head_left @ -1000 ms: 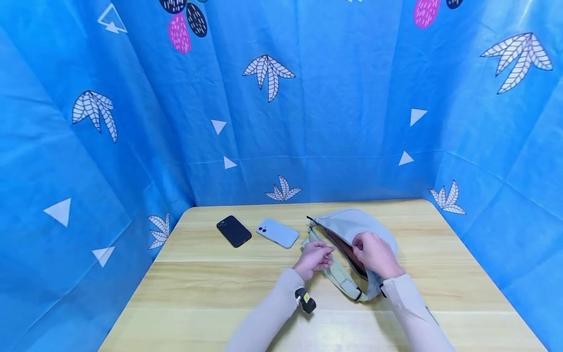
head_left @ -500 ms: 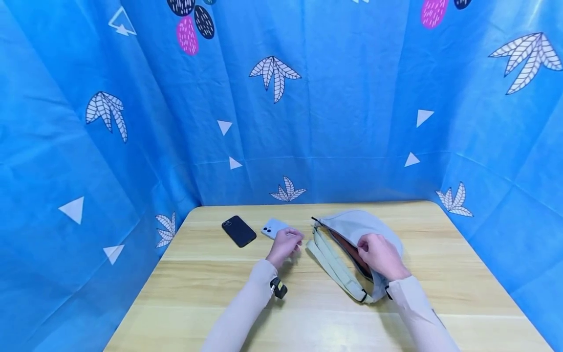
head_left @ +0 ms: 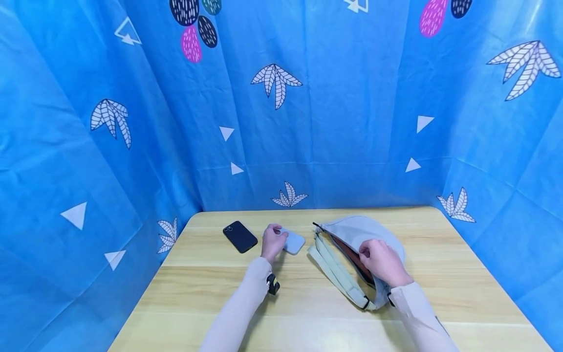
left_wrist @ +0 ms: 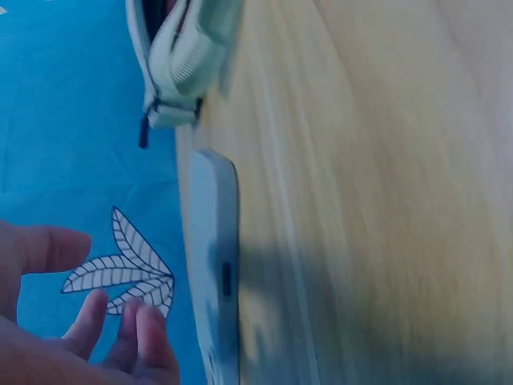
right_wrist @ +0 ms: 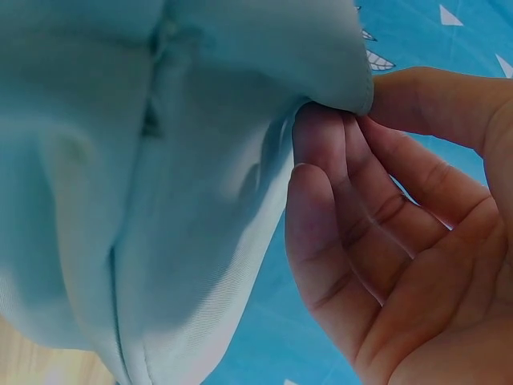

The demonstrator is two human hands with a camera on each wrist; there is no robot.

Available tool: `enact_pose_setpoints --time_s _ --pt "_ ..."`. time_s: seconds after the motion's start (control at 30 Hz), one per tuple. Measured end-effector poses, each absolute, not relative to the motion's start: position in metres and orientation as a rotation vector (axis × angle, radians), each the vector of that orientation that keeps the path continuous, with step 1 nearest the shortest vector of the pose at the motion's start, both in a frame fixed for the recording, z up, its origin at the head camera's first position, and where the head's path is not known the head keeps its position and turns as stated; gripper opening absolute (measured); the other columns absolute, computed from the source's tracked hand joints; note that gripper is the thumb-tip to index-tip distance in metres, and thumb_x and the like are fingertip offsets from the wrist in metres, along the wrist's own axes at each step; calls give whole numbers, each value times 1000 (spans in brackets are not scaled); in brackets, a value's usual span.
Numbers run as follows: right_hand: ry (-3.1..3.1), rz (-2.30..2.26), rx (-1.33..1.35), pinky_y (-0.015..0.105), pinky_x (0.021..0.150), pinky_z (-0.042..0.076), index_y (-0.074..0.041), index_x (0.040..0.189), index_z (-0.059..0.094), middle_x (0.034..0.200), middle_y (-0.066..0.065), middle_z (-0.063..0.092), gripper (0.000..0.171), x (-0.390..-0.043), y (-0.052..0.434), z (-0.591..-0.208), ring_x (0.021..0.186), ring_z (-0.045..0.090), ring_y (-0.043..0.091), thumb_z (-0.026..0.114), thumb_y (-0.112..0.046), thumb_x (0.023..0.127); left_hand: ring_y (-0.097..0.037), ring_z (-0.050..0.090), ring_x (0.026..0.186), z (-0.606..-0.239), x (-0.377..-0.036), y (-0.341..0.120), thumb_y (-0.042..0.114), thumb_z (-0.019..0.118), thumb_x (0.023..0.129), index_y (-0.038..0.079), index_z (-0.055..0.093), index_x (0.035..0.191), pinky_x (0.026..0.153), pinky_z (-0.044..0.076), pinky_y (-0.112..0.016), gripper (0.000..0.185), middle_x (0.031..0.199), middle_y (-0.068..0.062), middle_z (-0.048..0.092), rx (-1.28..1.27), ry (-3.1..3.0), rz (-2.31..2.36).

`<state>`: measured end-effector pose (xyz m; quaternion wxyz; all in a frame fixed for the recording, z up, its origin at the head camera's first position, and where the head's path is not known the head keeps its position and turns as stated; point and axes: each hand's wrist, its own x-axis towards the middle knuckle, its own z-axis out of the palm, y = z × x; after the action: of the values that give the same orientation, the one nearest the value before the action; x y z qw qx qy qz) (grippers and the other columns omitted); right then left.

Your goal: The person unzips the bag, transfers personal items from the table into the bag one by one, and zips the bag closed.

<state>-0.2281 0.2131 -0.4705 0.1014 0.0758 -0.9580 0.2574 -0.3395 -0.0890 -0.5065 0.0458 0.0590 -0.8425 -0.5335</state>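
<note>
A pale grey waist bag [head_left: 365, 227] lies at the right of the table, its zip undone and a reddish-brown lining showing. My right hand [head_left: 382, 261] pinches the edge of the bag's opening; in the right wrist view, thumb and fingers have the fabric [right_wrist: 337, 60] between them. Over the camera end of a light-coloured phone [head_left: 293, 242] is my left hand [head_left: 272, 243]. In the left wrist view its fingers [left_wrist: 148, 341] are spread above the phone [left_wrist: 215, 241], with a gap between them and it. Part of the phone is hidden by the hand in the head view.
A black phone [head_left: 240, 237] lies to the left of my left hand. The bag's pale green strap [head_left: 336, 271] is folded along its near left side. A blue patterned curtain [head_left: 352, 122] stands behind and beside the wooden table [head_left: 184, 288].
My left hand has moved left from beside the bag's strap to over the light phone. The right hand keeps its pinch on the bag's edge.
</note>
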Motion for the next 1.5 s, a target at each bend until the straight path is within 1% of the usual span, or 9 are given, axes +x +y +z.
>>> enact_pose_setpoints --time_s 0.1,0.23,0.33,0.57,0.7,0.8,1.0,1.23,1.5 --pt "-2822 759 229 36 65 53 -9 84 76 79 -1 72 10 -229 213 -471 71 60 14 68 -3 86 -36 52 116 -509 -342 -89 18 70 96 5 61 130 97 48 -50 37 130 -20 58 212 -2633 -1505" --pt "-2831 756 229 36 65 53 -10 84 76 80 -1 73 10 -228 213 -472 73 61 13 69 -2 86 -38 46 118 -512 -341 -91 22 72 94 7 58 132 97 46 -53 43 137 -22 52 225 -2702 -1356" --pt "-2841 759 222 37 65 54 -10 85 76 80 -1 73 10 -227 213 -474 73 61 13 70 -3 86 -40 44 119 -514 -340 -92 22 73 93 4 56 133 99 45 -55 47 139 -26 49 216 -2721 -1310" --pt "-2830 767 219 38 66 55 -10 86 76 82 0 74 10 -228 214 -475 74 64 13 70 -3 87 -47 42 131 -519 -345 -99 26 75 91 -3 45 146 112 39 -59 69 142 -31 47 152 -2821 -1230" --pt "-2833 773 213 38 67 56 -10 86 77 83 0 75 10 -228 213 -476 75 64 14 70 -3 87 -48 39 134 -522 -348 -104 28 76 91 -5 38 151 114 38 -59 78 142 -33 45 118 -2877 -1219" --pt "-2833 771 209 38 67 56 -10 86 76 83 0 74 10 -228 212 -476 75 64 14 70 -2 86 -50 38 134 -520 -347 -106 28 76 91 -7 35 151 113 38 -60 81 142 -34 45 103 -2889 -1227" --pt "-2830 764 201 38 66 55 -10 85 76 82 0 74 10 -228 213 -476 75 63 14 70 -2 86 -51 39 135 -519 -349 -107 25 80 89 -8 38 150 113 40 -62 81 141 -36 45 104 -2909 -1194" --pt "-2845 764 202 39 67 56 -9 87 76 84 1 74 9 -228 213 -477 76 64 15 70 -3 86 -49 44 126 -524 -353 -109 19 85 85 -6 49 140 107 45 -59 70 135 -34 49 156 -2864 -1161" --pt "-2854 773 194 39 67 55 -9 87 76 83 0 74 9 -228 213 -477 76 64 15 70 -3 86 -47 43 122 -521 -359 -111 22 90 80 0 57 134 102 46 -60 66 133 -31 52 275 -2875 -1142"
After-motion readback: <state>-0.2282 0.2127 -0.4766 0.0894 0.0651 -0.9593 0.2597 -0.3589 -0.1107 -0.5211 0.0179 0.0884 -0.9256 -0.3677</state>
